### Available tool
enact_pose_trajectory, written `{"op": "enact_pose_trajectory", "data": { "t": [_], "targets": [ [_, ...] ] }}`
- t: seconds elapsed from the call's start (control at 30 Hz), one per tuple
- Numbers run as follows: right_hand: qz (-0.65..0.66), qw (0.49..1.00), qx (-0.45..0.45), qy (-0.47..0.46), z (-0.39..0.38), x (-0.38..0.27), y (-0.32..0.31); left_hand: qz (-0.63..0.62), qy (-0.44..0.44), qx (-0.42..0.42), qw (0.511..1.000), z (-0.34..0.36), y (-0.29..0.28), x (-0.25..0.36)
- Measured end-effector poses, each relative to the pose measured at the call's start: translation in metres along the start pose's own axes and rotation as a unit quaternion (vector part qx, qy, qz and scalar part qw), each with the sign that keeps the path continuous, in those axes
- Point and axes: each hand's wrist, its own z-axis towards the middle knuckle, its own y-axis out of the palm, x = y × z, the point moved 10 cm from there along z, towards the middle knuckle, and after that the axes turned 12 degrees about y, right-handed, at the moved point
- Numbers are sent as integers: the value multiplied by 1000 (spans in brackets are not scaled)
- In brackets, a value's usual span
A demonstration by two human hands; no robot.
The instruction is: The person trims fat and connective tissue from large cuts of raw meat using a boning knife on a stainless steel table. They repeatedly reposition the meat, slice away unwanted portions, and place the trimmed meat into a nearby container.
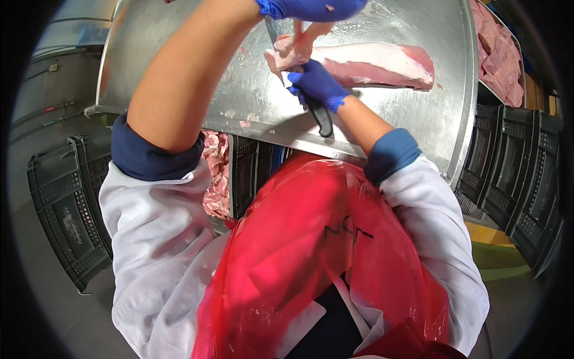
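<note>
A long slab of pale pink raw meat (382, 66) with a white fat layer lies across the steel table (430, 113). My left hand (311, 8), in a blue glove, is at the top of the picture and pinches a strip of fat or meat (302, 37) pulled up from the slab's left end. My right hand (320, 84), also in a blue glove, grips a knife with a black handle (323, 119); its blade points up toward the lifted strip and is mostly hidden behind the hand and the meat.
More raw meat cuts (499, 57) lie piled at the far right of the table. A crate under the table edge holds meat trimmings (216, 173). Black plastic crates stand at the left (66, 209) and the right (526, 179). A red plastic apron (311, 257) covers my front.
</note>
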Motion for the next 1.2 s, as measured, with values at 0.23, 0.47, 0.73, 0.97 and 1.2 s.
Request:
{"op": "enact_pose_trajectory", "data": {
  "t": [0.23, 0.47, 0.73, 0.97, 1.2],
  "targets": [
    [-135, 975, -175, 31, -110, 34, 37, -136, 58, 113, 983, 51, -30, 49],
    [40, 983, 153, -92, -106, 46, -101, -307, 145, -8, 941, 176, 103, 216],
    [158, 866, 454, -137, -160, 115, -314, -68, -206, -89, 972, -88, 282, -117],
    [65, 848, 510, -130, -156, 136, -249, -31, -182, -50, 982, -90, 289, -90],
    [46, 834, 539, -109, -136, 110, -266, -28, -108, -32, 993, -79, 284, -78]
  ]
}}
